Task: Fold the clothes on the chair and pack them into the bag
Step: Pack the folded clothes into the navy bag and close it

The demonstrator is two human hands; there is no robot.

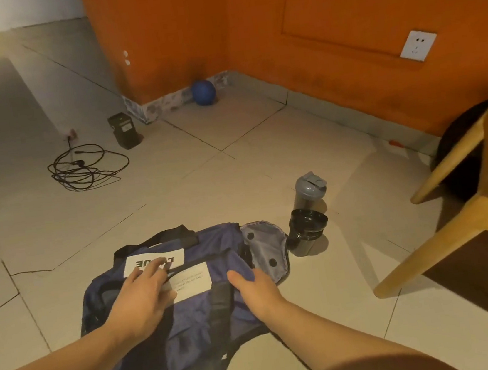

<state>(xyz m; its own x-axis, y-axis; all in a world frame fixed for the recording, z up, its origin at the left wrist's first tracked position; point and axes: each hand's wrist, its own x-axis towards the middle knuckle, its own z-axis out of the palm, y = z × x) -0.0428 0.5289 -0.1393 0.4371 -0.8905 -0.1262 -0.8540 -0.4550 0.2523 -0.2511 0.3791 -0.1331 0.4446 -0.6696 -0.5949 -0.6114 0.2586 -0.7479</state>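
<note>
Fingers [154,269] of the left hand [141,296] rest released on the blue bag [198,319], slumped on the floor [235,170] near the chair [446,241], while the right hand [257,287] grasps its fabric; hazard: tugging it open may topple the dark flask [307,232] just beside.

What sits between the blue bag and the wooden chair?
In the head view, two upright drink containers: a grey-lidded bottle and a shorter black cup, beside the bag. The tiles from them to the chair are bare.
</note>
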